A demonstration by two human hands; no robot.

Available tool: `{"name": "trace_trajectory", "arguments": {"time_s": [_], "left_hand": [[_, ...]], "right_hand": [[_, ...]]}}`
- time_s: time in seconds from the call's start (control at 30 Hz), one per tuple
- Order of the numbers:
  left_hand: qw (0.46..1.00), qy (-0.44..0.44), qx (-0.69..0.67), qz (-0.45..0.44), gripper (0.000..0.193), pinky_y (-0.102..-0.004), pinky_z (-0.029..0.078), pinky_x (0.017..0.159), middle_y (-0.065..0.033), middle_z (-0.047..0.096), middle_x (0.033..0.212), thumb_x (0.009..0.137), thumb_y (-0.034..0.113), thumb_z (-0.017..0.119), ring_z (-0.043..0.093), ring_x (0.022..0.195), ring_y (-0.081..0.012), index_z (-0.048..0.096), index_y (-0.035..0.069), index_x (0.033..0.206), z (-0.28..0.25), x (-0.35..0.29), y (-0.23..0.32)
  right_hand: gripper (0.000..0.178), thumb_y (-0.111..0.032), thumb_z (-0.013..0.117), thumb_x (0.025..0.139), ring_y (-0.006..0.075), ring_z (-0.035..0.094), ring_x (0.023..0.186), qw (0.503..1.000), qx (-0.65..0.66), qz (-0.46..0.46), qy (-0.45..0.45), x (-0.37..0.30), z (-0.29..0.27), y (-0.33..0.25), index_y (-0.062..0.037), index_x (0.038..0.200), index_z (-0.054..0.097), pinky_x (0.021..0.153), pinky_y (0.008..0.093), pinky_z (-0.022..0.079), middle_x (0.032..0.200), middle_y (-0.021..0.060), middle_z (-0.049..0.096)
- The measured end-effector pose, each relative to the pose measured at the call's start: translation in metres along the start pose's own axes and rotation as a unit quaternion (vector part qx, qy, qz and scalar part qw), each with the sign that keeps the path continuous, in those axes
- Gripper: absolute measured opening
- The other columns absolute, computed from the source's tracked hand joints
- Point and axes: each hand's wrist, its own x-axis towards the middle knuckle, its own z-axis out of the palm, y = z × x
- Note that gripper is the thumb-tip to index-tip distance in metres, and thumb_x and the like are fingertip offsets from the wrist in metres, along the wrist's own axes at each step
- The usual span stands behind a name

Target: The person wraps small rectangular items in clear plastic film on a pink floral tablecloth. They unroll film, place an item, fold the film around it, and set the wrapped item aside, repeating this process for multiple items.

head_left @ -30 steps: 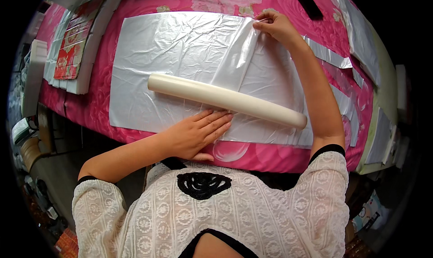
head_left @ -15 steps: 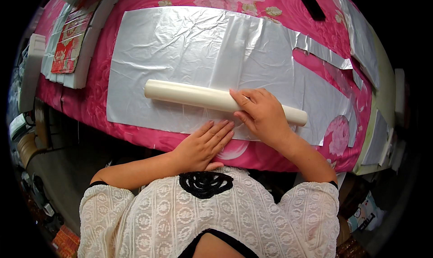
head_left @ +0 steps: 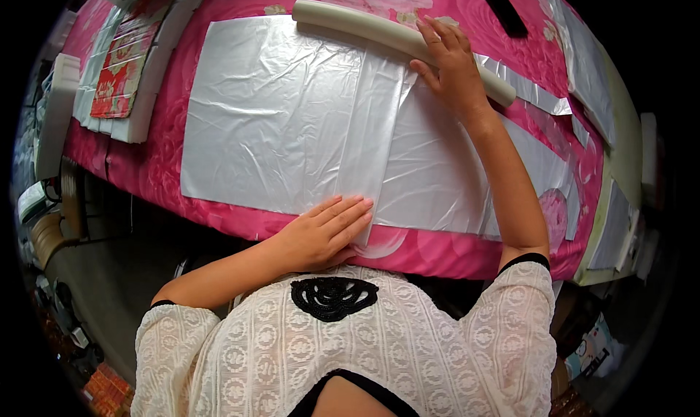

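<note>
A wide silvery-white plastic sheet [head_left: 262, 110] with wrinkles and a vertical folded band lies on the table. My left hand [head_left: 324, 231] is open and flat, fingers together, pressing the sheet's near edge at the foot of the band. Across the sheet's far edge lies a long smooth white tube [head_left: 357, 29], slanting down to the right. My right hand [head_left: 453, 67] rests on the right half of this tube, arm stretched out. Its fingers lie extended over the top, thumb apart on the near side; they are not wrapped round it.
A pink flowered cloth [head_left: 157, 151] covers the table. At the left stand white stacks with a red printed packet [head_left: 125, 81]. Cut silvery strips [head_left: 529, 92] lie at the right, and a black bar [head_left: 502, 8] at the far right. More silvery sheets [head_left: 580, 59] lie along the right edge.
My right hand has moved away from me with the tube, from the sheet's near part to its far edge. The sheet looks smoother. My left hand stays nearly in place.
</note>
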Motion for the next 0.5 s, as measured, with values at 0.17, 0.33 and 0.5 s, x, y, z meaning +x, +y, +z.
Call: {"name": "trace_trajectory", "arguments": {"time_s": [0.17,0.33,0.5], "left_hand": [[0.997,0.067,0.025,0.007,0.037,-0.0405,0.041,0.098,-0.0096,0.058,0.112,0.077,0.021,0.065,0.056,0.107,-0.0228,0.058,0.002,0.108,-0.001,-0.007,-0.007],[0.994,0.100,-0.028,0.020,0.019,-0.0410,0.046,0.092,-0.0062,0.063,0.098,0.078,0.013,0.064,0.062,0.093,-0.0224,0.058,0.004,0.094,-0.008,-0.001,-0.013],[0.963,0.136,-0.231,0.021,0.033,-0.0426,0.048,0.089,-0.0099,0.064,0.105,0.082,0.032,0.064,0.063,0.095,-0.0286,0.055,0.002,0.093,-0.035,0.015,-0.026]], "right_hand": [[0.054,0.005,0.055,0.064,0.0297,0.048,0.114,0.928,0.301,-0.040,-0.218,-0.058,-0.041,-0.088,-0.0043,0.117,0.055,0.095,0.0391,0.042,0.118,0.0109,0.055],[0.058,0.001,0.059,0.059,0.0306,0.048,0.114,0.936,0.275,-0.043,-0.217,-0.083,-0.047,-0.116,-0.0033,0.117,0.054,0.096,0.0381,0.042,0.123,0.0115,0.053],[0.041,0.001,0.061,0.064,0.0265,0.057,0.098,0.955,0.269,0.029,-0.116,-0.094,-0.030,-0.118,-0.0022,0.105,0.062,0.084,0.0343,0.048,0.109,0.0085,0.061]]}}
